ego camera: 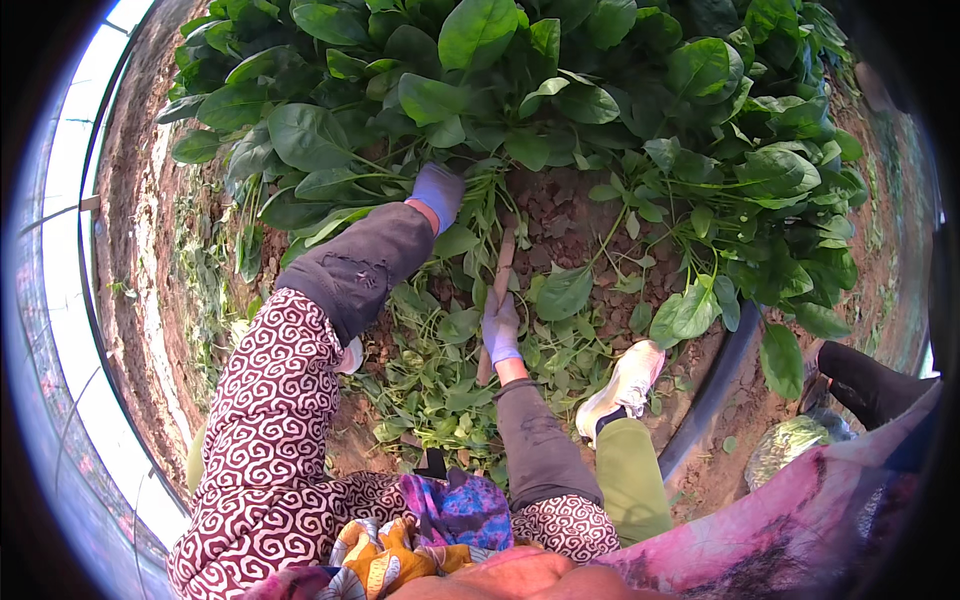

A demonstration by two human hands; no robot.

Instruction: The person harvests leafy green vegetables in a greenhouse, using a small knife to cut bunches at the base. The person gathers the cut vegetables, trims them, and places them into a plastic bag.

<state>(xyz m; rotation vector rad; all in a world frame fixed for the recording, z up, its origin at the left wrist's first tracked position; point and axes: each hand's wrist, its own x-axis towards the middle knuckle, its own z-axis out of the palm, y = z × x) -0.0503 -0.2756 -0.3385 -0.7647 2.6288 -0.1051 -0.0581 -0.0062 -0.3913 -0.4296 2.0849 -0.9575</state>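
Observation:
My left hand [439,195], in a purple glove, is curled around spinach stems at the near edge of the standing spinach plants [480,90]. Leaves hide part of its fingers, and stems come out on both sides of the fist. Nearer to me, my right hand [501,330], also gloved in purple, grips the wooden handle [505,259] of a hand tool. That handle points away from me towards the stems, its far end lost among leaves, so the blade cannot be made out. Bare brown soil [559,217] lies to the right of the handle.
Small cut greens [442,397] litter the soil below my hands. A light sneaker [622,386] stands at the right, beside a black hose or pipe [712,390]. Farther right are a plastic bag of greens [787,446] and another person's dark-clothed leg [870,382]. Greenhouse sheeting [67,217] borders the left.

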